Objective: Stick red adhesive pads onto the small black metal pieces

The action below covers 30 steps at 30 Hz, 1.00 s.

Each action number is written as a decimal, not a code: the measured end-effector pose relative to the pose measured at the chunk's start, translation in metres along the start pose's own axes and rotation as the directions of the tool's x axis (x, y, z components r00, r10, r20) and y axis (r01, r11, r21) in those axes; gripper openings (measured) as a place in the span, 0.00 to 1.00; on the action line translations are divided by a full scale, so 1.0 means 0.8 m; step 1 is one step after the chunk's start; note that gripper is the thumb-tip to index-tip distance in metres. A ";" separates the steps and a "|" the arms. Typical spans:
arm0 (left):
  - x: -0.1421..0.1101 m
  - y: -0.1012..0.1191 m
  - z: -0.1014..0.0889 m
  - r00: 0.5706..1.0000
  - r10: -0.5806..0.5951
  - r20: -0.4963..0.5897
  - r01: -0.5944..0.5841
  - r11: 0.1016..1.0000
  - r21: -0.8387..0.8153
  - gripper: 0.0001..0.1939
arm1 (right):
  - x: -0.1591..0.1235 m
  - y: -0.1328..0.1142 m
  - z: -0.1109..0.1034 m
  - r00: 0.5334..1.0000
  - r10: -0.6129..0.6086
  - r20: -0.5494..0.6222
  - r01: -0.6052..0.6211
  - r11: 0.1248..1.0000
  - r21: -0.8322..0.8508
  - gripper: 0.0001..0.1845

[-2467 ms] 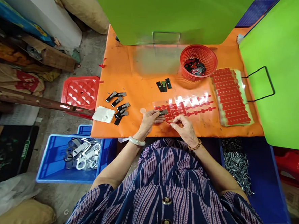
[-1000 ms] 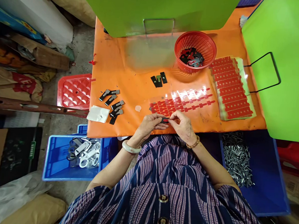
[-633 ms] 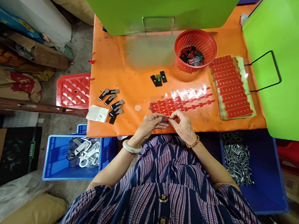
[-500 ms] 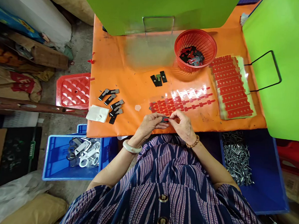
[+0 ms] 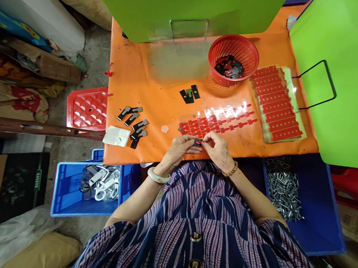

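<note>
My left hand [image 5: 180,147], with a pale bangle at the wrist, is closed around a small flat black piece [image 5: 197,143]. A small red sticker [image 5: 199,142] shows on the face of that piece. Fingertips of my right hand [image 5: 217,149] pinch at the sticker's right end; exactly how much they grip is hidden. Just beyond my hands, rows of red cut-out stickers [image 5: 197,126] lie on the orange table cover [image 5: 160,149]. Several black pieces with grey tabs [image 5: 139,125] lie to the left, and a few more black pieces [image 5: 190,95] lie farther back.
A red basket [image 5: 212,57] holds black and red pieces. Sheets of red stickers [image 5: 279,103] are stacked at right. Green boards [image 5: 186,9] with wire handles stand at the back and right. Blue bins [image 5: 71,212] with metal parts flank me below the table edge. A white paper [image 5: 115,136] lies left.
My hands stay in nearly the same place. The red sticker on the black piece looks slightly shifted or tilted between my fingers.
</note>
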<state>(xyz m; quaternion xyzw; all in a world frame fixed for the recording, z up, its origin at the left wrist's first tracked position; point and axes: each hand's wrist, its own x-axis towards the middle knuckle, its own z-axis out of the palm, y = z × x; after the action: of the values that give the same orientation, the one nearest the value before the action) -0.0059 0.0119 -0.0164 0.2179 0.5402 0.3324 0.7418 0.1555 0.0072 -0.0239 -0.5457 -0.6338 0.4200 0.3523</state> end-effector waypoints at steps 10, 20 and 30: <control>-0.002 0.002 0.003 1.000 -0.009 -0.014 0.009 1.000 -0.015 0.07 | 0.000 0.002 0.003 0.999 -0.030 -0.019 0.029 0.999 -0.025 0.05; 0.004 -0.006 -0.001 0.999 0.044 -0.031 -0.044 0.999 0.028 0.10 | 0.003 0.001 0.005 0.996 -0.083 -0.036 0.082 0.996 -0.040 0.05; 0.002 -0.004 0.007 0.964 0.213 -0.157 -0.202 0.976 0.087 0.08 | 0.000 -0.006 0.009 1.000 0.001 -0.028 0.000 1.000 0.001 0.04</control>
<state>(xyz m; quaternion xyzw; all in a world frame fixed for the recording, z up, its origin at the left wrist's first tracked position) 0.0006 0.0107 -0.0179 0.2710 0.5853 0.4059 0.6474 0.1468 0.0058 -0.0222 -0.5515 -0.6283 0.4127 0.3615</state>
